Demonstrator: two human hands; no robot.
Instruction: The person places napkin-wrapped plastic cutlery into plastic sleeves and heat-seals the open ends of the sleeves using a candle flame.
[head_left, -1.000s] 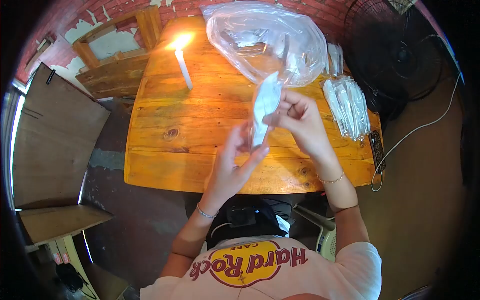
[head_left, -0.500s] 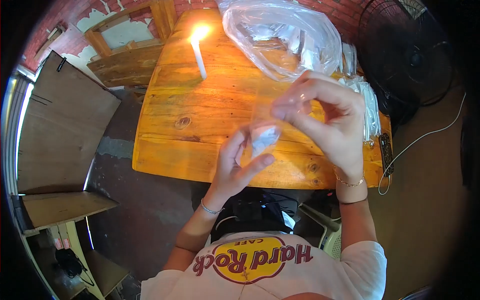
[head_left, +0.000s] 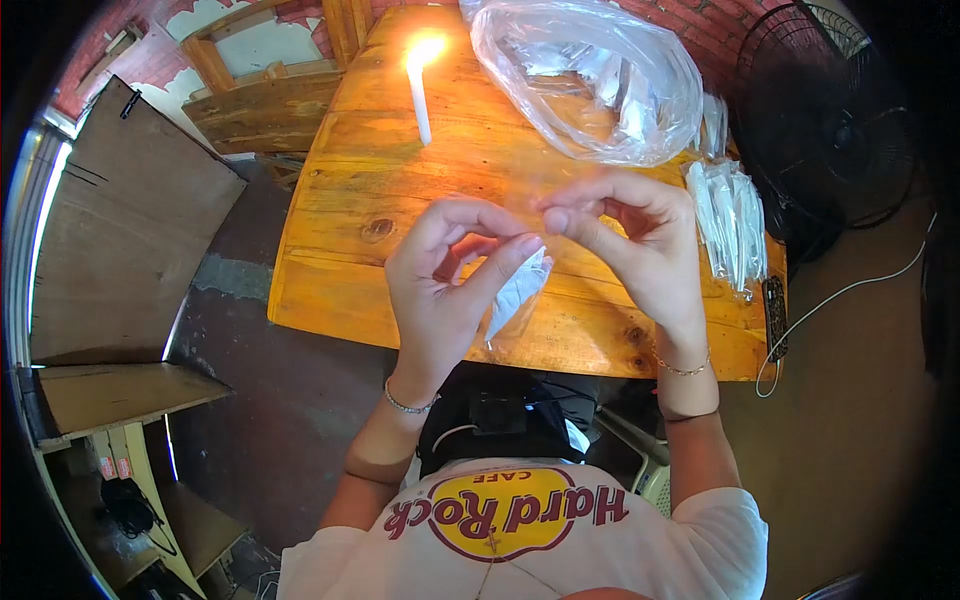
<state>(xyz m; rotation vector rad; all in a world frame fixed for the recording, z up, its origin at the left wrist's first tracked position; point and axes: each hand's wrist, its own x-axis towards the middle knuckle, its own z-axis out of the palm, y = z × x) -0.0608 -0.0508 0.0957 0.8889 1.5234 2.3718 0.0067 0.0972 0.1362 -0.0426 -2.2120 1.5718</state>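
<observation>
My left hand (head_left: 445, 285) is closed, thumb and fingers pinching a small clear plastic bag (head_left: 514, 300) with something white and folded inside. The white content hangs below the fingertips over the table's front part. My right hand (head_left: 635, 235) is closed in a pinch just to the right, its fingertips close to the left ones at the bag's upper end. The clear film there is blurred and hard to make out. A lit white candle (head_left: 420, 105) stands upright on the wooden table (head_left: 340, 270), beyond my left hand.
A large open clear plastic bag (head_left: 655, 140) with white packets inside lies at the back. Several wrapped white packets (head_left: 728, 225) lie along the right edge, near a dark remote control (head_left: 775, 318). A black fan (head_left: 830, 130) stands at the right, with a white cable (head_left: 850, 270) below it.
My left hand has risen and turned, now pinching the small bag from above. The white content has dropped to hang lower. My right hand has shifted slightly down and left, closer to the left.
</observation>
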